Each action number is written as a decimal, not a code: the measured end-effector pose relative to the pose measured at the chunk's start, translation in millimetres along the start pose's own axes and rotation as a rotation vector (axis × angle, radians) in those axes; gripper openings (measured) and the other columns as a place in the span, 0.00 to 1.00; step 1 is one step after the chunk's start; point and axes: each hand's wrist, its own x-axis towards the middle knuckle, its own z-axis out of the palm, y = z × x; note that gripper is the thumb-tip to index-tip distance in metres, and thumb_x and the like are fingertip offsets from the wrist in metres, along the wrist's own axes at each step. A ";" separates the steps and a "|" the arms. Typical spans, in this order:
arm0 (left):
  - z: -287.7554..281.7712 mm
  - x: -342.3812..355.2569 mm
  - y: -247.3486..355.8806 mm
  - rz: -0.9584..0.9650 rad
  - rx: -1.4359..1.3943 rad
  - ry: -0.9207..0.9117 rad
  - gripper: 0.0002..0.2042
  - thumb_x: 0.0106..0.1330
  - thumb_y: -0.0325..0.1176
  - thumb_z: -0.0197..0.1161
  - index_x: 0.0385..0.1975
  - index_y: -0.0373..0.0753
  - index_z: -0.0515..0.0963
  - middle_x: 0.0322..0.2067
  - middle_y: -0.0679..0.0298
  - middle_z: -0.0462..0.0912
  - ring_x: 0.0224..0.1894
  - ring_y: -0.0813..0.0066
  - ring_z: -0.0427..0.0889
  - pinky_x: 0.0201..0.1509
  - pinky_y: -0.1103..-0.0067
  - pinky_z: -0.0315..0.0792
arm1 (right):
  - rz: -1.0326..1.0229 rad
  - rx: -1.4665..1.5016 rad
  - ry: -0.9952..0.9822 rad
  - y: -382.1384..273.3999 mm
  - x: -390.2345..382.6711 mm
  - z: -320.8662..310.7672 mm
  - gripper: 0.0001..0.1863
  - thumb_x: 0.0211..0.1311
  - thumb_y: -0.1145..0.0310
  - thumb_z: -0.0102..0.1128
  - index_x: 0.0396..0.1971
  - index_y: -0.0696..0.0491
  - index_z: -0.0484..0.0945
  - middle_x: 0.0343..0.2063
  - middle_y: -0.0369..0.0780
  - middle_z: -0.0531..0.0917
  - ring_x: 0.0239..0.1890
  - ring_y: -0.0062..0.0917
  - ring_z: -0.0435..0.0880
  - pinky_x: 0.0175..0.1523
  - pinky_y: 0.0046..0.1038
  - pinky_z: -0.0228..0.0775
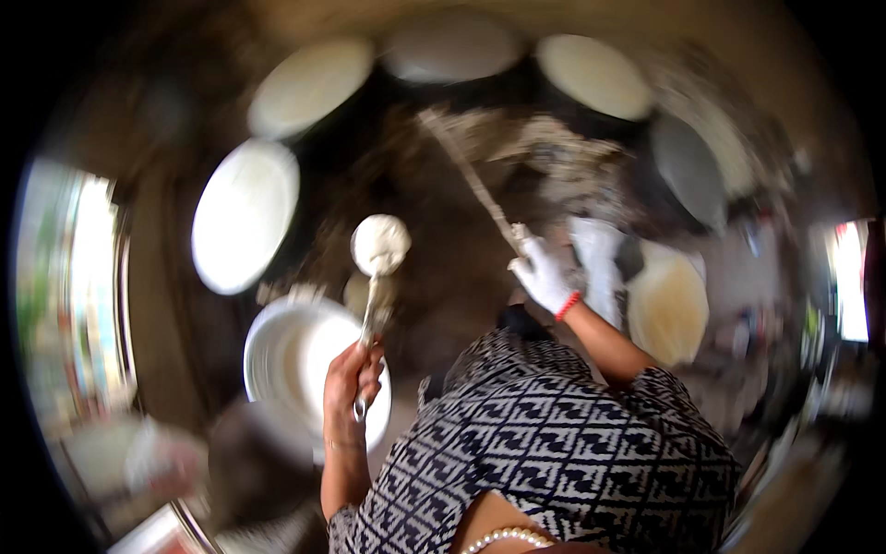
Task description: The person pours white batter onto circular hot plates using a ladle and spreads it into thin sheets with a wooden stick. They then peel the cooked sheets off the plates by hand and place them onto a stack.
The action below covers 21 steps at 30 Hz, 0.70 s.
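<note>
My left hand (pixel 351 377) is closed round the handle of a metal ladle (pixel 372 305). White, batter-like liquid (pixel 381 238) fills the ladle's bowl, held up in front of me. Just beneath that hand stands a white bucket (pixel 257 360) with more pale liquid inside, partly covered by my wrist. My right hand (pixel 544 277), in a white glove with a red band at the wrist, grips the near end of a thin wooden stick (pixel 471 180). The stick slants away to the far left, over the dark ground in the middle.
Several round pans ring the far side: white-topped ones at left (pixel 245 217), far left (pixel 312 88) and far right (pixel 595 78), grey-topped ones at the far middle (pixel 452 46) and right (pixel 688 171). A yellowish flat round (pixel 669 305) lies right of my arm, beside a white cloth-like sheet (pixel 600 263).
</note>
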 end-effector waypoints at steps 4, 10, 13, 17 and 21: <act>124.8 93.2 -7.4 -0.179 0.102 -0.266 0.13 0.73 0.27 0.50 0.52 0.27 0.70 0.29 0.65 0.70 0.18 0.88 0.58 0.12 0.91 0.52 | 0.300 0.365 0.188 130.8 -38.7 -60.7 0.20 0.64 0.74 0.56 0.56 0.57 0.72 0.36 0.40 0.78 0.35 0.28 0.75 0.40 0.29 0.70; 320.6 202.3 -58.6 -0.429 0.245 -0.480 0.17 0.74 0.25 0.45 0.59 0.22 0.62 0.33 0.61 0.67 0.20 0.86 0.59 0.14 0.89 0.54 | 0.446 -0.065 0.591 235.8 -84.5 -191.8 0.14 0.61 0.80 0.54 0.47 0.56 0.76 0.33 0.43 0.79 0.32 0.32 0.80 0.37 0.30 0.71; 424.3 247.2 -96.8 -0.511 0.371 -0.552 0.17 0.74 0.26 0.47 0.58 0.24 0.62 0.32 0.63 0.67 0.20 0.86 0.59 0.14 0.89 0.54 | 0.636 -0.144 0.600 313.8 -130.4 -252.5 0.14 0.62 0.76 0.53 0.46 0.53 0.78 0.29 0.47 0.79 0.30 0.39 0.78 0.36 0.35 0.71; 540.8 294.2 -158.8 -0.616 0.514 -0.684 0.16 0.74 0.27 0.48 0.57 0.25 0.62 0.31 0.64 0.66 0.20 0.87 0.61 0.14 0.90 0.56 | 1.048 -0.293 0.679 406.0 -176.7 -328.7 0.16 0.63 0.72 0.52 0.51 0.49 0.78 0.28 0.50 0.79 0.31 0.45 0.78 0.37 0.39 0.71; 634.7 325.4 -213.1 -0.639 0.609 -0.794 0.15 0.75 0.28 0.47 0.55 0.24 0.63 0.32 0.67 0.64 0.21 0.89 0.60 0.14 0.91 0.55 | 0.779 -0.238 0.708 395.6 -144.3 -366.1 0.18 0.62 0.72 0.52 0.52 0.49 0.77 0.27 0.51 0.78 0.32 0.47 0.78 0.38 0.41 0.71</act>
